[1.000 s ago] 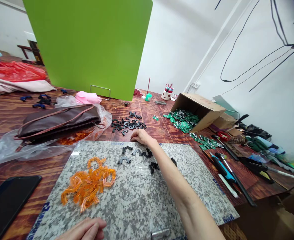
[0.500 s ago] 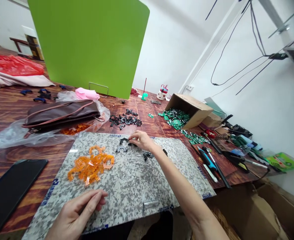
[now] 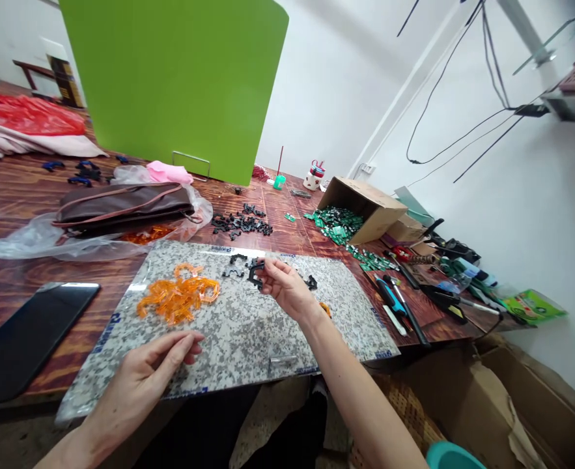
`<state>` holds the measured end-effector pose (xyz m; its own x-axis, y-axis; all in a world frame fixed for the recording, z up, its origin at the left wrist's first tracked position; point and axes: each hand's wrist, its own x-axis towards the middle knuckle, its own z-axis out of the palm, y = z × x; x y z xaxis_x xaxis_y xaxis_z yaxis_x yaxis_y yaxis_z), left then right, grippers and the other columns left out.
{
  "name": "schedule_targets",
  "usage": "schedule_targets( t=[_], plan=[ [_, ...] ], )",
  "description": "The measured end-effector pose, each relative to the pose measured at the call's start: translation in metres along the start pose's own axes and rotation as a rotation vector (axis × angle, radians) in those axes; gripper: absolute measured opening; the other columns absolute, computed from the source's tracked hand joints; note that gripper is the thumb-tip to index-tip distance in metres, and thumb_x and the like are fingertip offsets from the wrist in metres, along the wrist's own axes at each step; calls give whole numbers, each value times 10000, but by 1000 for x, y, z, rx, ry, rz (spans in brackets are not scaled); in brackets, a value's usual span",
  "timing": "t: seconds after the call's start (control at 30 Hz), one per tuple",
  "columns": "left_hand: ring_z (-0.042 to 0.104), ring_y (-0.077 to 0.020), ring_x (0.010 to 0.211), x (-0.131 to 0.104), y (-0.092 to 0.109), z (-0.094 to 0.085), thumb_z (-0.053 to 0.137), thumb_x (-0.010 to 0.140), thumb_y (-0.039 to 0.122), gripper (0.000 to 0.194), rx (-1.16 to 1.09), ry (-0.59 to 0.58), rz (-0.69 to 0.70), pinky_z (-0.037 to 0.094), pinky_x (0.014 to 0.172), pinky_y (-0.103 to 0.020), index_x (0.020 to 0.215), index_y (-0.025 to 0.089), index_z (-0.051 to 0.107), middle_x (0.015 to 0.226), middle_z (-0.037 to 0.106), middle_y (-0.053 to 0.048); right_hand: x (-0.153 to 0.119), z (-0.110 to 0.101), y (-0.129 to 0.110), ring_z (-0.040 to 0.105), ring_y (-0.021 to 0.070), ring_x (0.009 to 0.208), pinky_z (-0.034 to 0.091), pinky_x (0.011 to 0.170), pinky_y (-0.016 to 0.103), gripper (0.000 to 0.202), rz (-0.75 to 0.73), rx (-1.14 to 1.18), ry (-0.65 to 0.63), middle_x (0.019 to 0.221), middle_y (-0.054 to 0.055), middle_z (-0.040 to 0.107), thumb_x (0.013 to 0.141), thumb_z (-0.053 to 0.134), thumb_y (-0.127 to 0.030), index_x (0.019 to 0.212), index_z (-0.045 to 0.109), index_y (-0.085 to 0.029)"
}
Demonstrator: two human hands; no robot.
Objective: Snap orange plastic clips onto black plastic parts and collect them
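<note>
As lifting seems underway, right hand (image 3: 287,288): pinching black piece (image 3: 254,275), one o'clock; next move needing steadiness.
Left hand (image 3: 148,366): curling narrow, eight o'clock.

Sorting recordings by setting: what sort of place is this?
Probably a small assembly workspace: green circuit boards spill from a cardboard box, and curved black plastic parts lie near a pile of translucent orange plastic pieces.
</note>
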<state>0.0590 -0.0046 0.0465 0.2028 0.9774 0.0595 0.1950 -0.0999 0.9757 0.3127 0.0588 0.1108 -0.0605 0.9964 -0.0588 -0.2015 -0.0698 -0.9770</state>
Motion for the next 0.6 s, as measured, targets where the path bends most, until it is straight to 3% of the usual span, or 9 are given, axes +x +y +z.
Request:
schedule_targets(
  t=[0.13, 0.3, 0.43, 0.6],
  plan=[
    [700, -187, 759, -5, 12, 0, 630, 825, 627, 457, -24, -55, -43, 561, 681, -194, 997, 223, 757, 846, 779, -33, -44, 19, 5, 537, 87, 574, 411, 501, 182, 471, 75, 69, -67, 677, -14, 623, 618, 839, -589, 865, 719, -206],
    [577, -131, 602, -8, 28, 3, 529, 910, 606, 461, -95, -401, -97, 483, 594, -198, 1068, 223, 731, 769, 739, -23, -84, 44, 13, 480, 71, 546, 409, 545, 195, 318, 86, -47, -285, 635, -27, 576, 793, 746, -508, 839, 760, -193],
    [524, -111, 529, -11, 28, 4, 539, 903, 612, 500, -157, -606, -147, 421, 531, -198, 909, 170, 770, 687, 736, -60, -95, 54, 20, 569, 87, 635, 466, 627, 214, 263, 27, -126, -347, 767, -7, 608, 853, 692, -443, 832, 757, -188],
    [562, -120, 479, -17, 23, 11, 604, 830, 670, 593, -300, -645, -316, 418, 456, -194, 1020, 138, 782, 695, 761, -120, -89, 46, 25, 583, 100, 655, 459, 607, 209, 178, -66, -384, -307, 808, 6, 666, 881, 659, -323, 889, 761, -177]
  ],
)
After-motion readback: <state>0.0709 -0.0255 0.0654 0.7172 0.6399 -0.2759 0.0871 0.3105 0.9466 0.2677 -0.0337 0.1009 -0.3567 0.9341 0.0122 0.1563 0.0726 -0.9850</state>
